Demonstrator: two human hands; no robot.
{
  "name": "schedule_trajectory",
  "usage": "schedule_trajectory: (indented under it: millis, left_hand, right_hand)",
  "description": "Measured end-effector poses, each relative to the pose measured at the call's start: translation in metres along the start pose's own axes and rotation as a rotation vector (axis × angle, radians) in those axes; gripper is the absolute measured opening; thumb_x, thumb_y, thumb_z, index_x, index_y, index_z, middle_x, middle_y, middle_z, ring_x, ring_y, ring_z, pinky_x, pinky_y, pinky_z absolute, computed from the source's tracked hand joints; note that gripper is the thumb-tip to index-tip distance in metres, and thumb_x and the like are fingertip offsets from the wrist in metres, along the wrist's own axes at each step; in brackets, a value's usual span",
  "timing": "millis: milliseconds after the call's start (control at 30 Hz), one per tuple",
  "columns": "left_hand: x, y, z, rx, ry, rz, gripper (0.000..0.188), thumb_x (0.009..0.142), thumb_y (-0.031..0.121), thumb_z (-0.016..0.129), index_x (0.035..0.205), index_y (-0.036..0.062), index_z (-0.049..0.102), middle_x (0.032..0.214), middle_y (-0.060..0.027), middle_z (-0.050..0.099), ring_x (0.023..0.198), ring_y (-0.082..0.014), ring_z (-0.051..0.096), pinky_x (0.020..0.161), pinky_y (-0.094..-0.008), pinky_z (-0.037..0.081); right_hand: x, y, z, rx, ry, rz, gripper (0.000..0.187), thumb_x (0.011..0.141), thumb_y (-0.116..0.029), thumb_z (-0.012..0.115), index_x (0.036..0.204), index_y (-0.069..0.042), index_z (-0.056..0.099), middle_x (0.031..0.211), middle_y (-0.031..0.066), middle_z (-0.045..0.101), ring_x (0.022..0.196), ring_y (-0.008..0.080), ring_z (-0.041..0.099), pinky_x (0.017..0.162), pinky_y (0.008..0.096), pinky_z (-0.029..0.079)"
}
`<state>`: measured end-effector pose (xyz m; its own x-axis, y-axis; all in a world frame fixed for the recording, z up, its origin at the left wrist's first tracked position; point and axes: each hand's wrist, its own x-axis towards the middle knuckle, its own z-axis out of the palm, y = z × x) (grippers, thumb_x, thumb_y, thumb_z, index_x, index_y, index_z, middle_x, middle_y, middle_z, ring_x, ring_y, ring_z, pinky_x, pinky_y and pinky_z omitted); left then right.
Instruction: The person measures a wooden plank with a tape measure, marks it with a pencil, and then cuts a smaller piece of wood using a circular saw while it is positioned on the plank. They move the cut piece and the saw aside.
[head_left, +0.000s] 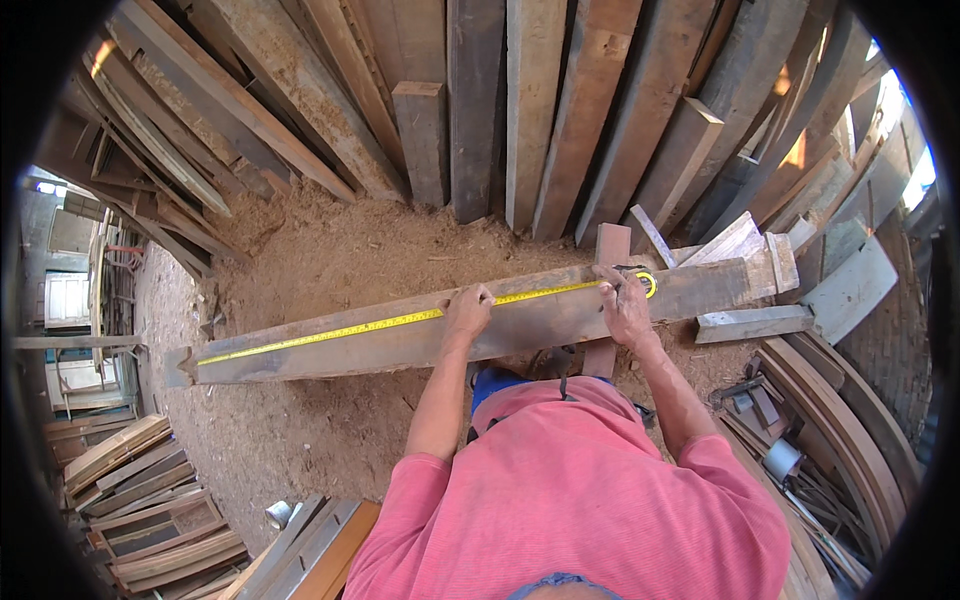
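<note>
Shirt [575, 480] of faded pink is closest, its wearer bent over a long wooden beam [545, 325] that lies crosswise in front. The left hand [468, 312] rests about midway along the beam, fingers curled in over a yellow tape blade [345, 332]; whether they pinch it or only press it down, I can't tell. The right hand [627, 312] lies farther right, fingers loosely spread on the beam and not closed around the tape case [647, 284] just beside them. The blade runs from that case along the beam almost to its notched left end.

To my mind, doing this well means keeping the blade flat, straight and taut, with the left hand's pressure light enough not to bow it. I'd also check the far tip is seated before trusting a reading, and look squarely down at the mark.

Beneath the beam, near the right hand, a reddish crosspiece [613, 243] pokes out. Beyond lies sawdust-strewn ground [330, 255], then thick timbers [478, 100] leaning in a row. Farther off to the left are white panels [68, 300].
</note>
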<state>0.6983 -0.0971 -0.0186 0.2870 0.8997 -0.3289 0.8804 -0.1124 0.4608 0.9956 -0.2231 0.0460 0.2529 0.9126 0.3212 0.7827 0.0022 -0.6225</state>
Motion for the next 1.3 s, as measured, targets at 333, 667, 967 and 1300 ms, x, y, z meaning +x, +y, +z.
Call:
schedule_trajectory:
  millis: [333, 667, 967, 1300]
  left_hand:
    - [-0.001, 0.004, -0.004, -0.011, -0.043, -0.036, 0.016, 0.088, 0.030, 0.068, 0.097, 0.0170, 0.069, 0.111, -0.0090, 0.070, 0.117, -0.0317, 0.060, 0.102, -0.0526, 0.034]
    - [-0.003, -0.002, -0.001, 0.012, 0.004, -0.032, 0.010, 0.089, 0.028, 0.066, 0.094, 0.0189, 0.069, 0.106, -0.0061, 0.071, 0.113, -0.0286, 0.061, 0.097, -0.0516, 0.031]
    - [-0.002, 0.008, -0.006, 0.013, -0.052, -0.048, 0.015, 0.090, 0.029, 0.066, 0.097, 0.0160, 0.068, 0.110, -0.0076, 0.071, 0.117, -0.0293, 0.061, 0.101, -0.0509, 0.034]
    - [-0.003, 0.004, -0.002, 0.033, -0.024, -0.034, 0.016, 0.090, 0.030, 0.067, 0.097, 0.0163, 0.068, 0.110, -0.0079, 0.071, 0.116, -0.0300, 0.061, 0.102, -0.0509, 0.033]
  right_hand:
    - [-0.007, 0.005, 0.021, 0.345, -0.199, 0.221, 0.033, 0.093, -0.031, 0.065, 0.113, -0.004, 0.068, 0.087, 0.0178, 0.069, 0.078, 0.0298, 0.067, 0.072, 0.0408, 0.050]
    - [-0.007, 0.000, 0.054, 0.398, -0.296, 0.256, 0.018, 0.087, -0.019, 0.065, 0.095, -0.003, 0.065, 0.081, 0.0173, 0.069, 0.072, 0.0311, 0.068, 0.068, 0.0393, 0.053]
    - [-0.015, 0.021, 0.080, 0.338, -0.220, 0.223, 0.012, 0.086, -0.017, 0.064, 0.090, -0.006, 0.066, 0.072, 0.0189, 0.066, 0.066, 0.0366, 0.068, 0.063, 0.0438, 0.054]
    - [-0.008, 0.019, 0.076, 0.236, -0.345, 0.171, 0.011, 0.084, -0.015, 0.060, 0.084, -0.005, 0.065, 0.076, 0.0179, 0.067, 0.072, 0.0345, 0.068, 0.067, 0.0422, 0.054]
